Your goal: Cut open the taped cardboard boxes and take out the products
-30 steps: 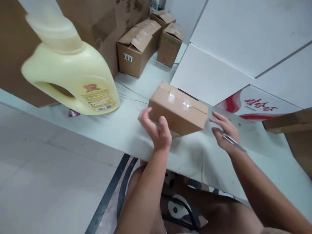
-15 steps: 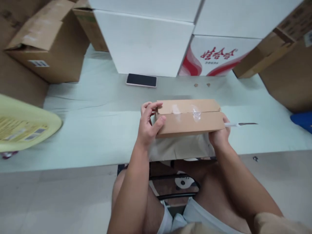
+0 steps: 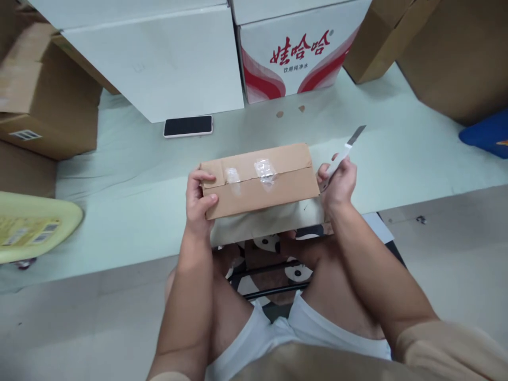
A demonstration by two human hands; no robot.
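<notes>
A small brown cardboard box lies at the near edge of the pale green surface, its top flaps held by bits of clear tape. My left hand grips the box's left end, thumb on top. My right hand is closed round a utility knife just beside the box's right end, with the blade pointing up and away to the right.
A black phone lies beyond the box. White cartons and a red-printed carton stand behind; brown boxes at left and right. A yellow detergent jug lies at the left edge, a blue object at right.
The view swung from the left side to straight over the box. Both hands closed on the box and drew it nearer. The right hand then came off its end and lifted the knife.
</notes>
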